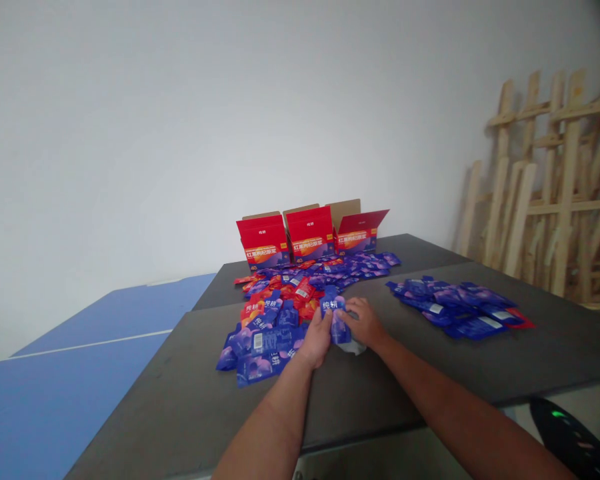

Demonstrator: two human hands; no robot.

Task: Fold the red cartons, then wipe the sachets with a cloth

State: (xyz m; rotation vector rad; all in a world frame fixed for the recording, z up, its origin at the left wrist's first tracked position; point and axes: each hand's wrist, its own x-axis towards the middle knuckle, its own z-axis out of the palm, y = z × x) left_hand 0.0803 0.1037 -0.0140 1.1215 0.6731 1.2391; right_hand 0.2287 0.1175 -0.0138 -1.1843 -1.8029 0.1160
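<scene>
Out towards 9 o'clock from the held pouch [337, 326], a blue table [80, 400] crossed by a white line stands beside the dark grey bench [180, 380]. On the bench, a heap of blue and red pouches [270, 341] spreads from 8 round to 1 o'clock. Three red boxes [309, 239], flaps open, stand behind it between 10 and 12, before a plain pale wall [130, 133]. The left hand [318, 341] and right hand [366, 321] grip the blue pouch from either side, above the bench's near half. Its long axis runs 12 to 6, narrow top pointing away (white lettering facing up). A mostly blue pile [455, 307] lies at 3 o'clock; wooden frames [570, 180] lean at 2.
</scene>
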